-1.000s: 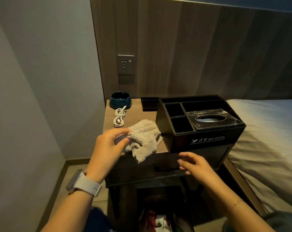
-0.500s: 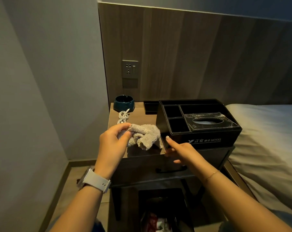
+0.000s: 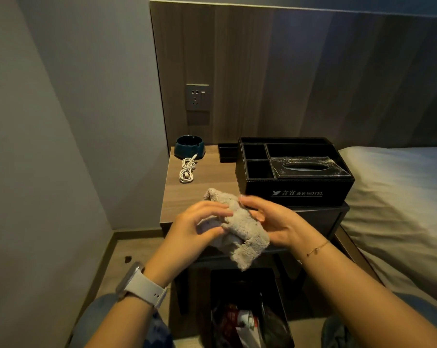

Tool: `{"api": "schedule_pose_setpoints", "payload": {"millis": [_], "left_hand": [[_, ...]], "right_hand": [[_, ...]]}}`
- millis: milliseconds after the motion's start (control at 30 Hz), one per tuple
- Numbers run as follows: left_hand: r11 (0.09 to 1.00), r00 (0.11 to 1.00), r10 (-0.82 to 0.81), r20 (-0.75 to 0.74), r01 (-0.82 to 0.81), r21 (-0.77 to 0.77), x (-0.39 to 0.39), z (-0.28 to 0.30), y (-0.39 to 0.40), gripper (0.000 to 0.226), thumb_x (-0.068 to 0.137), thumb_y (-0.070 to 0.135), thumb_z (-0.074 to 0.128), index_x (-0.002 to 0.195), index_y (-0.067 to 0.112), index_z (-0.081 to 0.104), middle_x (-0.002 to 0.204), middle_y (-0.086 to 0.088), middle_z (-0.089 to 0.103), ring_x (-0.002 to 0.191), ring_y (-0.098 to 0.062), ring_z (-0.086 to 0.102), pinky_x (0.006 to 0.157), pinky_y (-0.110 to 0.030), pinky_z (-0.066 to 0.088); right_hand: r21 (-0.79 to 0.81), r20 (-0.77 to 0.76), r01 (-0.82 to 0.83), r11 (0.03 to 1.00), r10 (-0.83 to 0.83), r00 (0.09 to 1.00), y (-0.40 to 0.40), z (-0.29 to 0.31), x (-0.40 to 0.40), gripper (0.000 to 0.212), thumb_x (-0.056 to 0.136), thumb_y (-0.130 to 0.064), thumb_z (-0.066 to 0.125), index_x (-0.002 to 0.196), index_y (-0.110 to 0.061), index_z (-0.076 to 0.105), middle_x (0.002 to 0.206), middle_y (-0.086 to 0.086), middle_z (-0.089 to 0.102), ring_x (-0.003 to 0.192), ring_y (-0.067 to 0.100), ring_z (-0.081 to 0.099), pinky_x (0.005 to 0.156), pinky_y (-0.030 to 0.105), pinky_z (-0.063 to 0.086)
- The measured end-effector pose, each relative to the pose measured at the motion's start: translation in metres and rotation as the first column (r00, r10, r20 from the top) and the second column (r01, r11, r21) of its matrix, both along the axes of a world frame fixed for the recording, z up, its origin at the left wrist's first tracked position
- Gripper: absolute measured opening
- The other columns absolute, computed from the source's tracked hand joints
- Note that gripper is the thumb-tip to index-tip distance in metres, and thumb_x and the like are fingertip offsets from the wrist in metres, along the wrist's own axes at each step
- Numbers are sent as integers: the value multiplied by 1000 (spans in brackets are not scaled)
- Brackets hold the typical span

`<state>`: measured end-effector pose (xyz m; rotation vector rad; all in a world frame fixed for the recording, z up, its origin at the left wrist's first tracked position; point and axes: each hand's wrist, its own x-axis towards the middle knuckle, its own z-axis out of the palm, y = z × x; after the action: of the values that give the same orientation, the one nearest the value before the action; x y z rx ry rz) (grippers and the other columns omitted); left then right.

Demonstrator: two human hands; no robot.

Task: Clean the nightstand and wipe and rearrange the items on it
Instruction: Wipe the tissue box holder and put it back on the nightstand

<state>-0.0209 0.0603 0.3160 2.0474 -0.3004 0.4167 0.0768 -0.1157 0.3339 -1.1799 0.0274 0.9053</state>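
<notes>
Right hand [image 3: 275, 222] now on cloth [image 3: 240, 229]

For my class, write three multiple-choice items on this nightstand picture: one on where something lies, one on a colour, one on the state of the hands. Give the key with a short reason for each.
1. Where does the coiled white cable lie?
A. in the black organizer box
B. on the nightstand top in front of the ashtray
C. on the bed

2. What colour is the ashtray?
A. dark teal
B. red
C. white

3. What are the hands doing?
A. both hang idle
B. only one holds the cloth
C. both hold the cloth

Key: 1 B, the cable rests on the nightstand just before the ashtray. 2 A, its glaze reads dark blue-green. 3 C, the left hand and right hand both grip the beige cloth at the front edge.
</notes>
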Motion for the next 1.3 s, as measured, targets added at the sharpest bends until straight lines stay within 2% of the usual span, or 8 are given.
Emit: {"api": "schedule_pose_setpoints", "payload": {"millis": [167, 300, 467, 533, 667, 833, 1167, 1300], "left_hand": [[964, 983, -91, -158, 47, -264, -17, -18, -8, 32, 78, 18, 73, 109, 21, 66, 120, 5, 62, 117, -7, 56, 100, -25, 44], [884, 944, 46, -327, -191, -427, -18, -19, -23, 48, 72, 39, 74, 116, 28, 56, 116, 8, 65, 108, -7, 62, 92, -30, 50], [890, 977, 59, -206, -145, -433, -10, -15, -45, 15, 88, 18, 65, 102, 17, 69, 95, 2, 74, 90, -10, 69, 73, -20, 51], [881, 980, 15, -199, -107, -460, -3, -9, -54, 16, 90, 20, 61, 101, 14, 70, 94, -1, 74, 90, -12, 69, 72, -20, 52], [913, 978, -40, -205, -47, -404, 19, 2, -80, 15, 93, 21, 57, 99, 17, 70, 91, 1, 74, 86, -8, 68, 70, -20, 51], [761, 950, 82, -302, -256, -597, 62, 16, -75, 14, 92, 16, 59, 106, 18, 61, 100, -2, 69, 82, -12, 68, 69, -22, 53], [897, 886, 266, -380, -372, -238, 219, 41, -66, 53, 100, 35, 40, 147, 15, 23, 148, -10, 33, 128, -26, 42, 104, -37, 38], [927, 873, 328, -362, -371, -56, 237, 23, -71, 65, 97, 9, 36, 153, 19, 3, 135, -27, 46, 93, -36, 57, 59, -30, 43]], "right_hand": [[-164, 555, 167, 972, -49, 830, -16, -3, -30, 39, 78, 2, 70, 115, -9, 64, 104, 8, 71, 90, 20, 69, 77, 28, 57], [-125, 723, 172, 977, -29, 690, -30, -13, -50, 36, 78, -2, 73, 112, -9, 65, 107, 5, 71, 101, 19, 67, 88, 31, 55], [-187, 917, 312, 931, 52, 395, -47, -18, -57, 22, 79, -25, 76, 98, -22, 67, 106, -6, 58, 99, 11, 60, 87, 27, 51], [-217, 942, 389, 895, 88, 324, -54, -15, -52, 27, 78, -39, 73, 99, -27, 61, 117, -13, 48, 110, 1, 51, 92, 18, 42], [-136, 865, 263, 955, -15, 501, -56, -13, -49, 49, 80, -37, 66, 124, -29, 46, 123, -19, 54, 107, -7, 56, 83, 16, 49], [-18, 914, 417, 909, -154, 375, -71, -12, -14, 32, 89, -8, 63, 116, -26, 60, 106, -14, 67, 98, -3, 62, 80, 11, 46], [-161, 972, 635, 755, 9, 235, -95, 41, 97, 13, 89, -20, 62, 99, -27, 69, 91, -15, 68, 85, -4, 61, 70, 8, 43], [-358, 917, 673, 648, 380, 122, -55, 54, 151, 19, 87, -34, 63, 100, -21, 69, 94, -4, 66, 87, 15, 60, 72, 32, 48]]}}
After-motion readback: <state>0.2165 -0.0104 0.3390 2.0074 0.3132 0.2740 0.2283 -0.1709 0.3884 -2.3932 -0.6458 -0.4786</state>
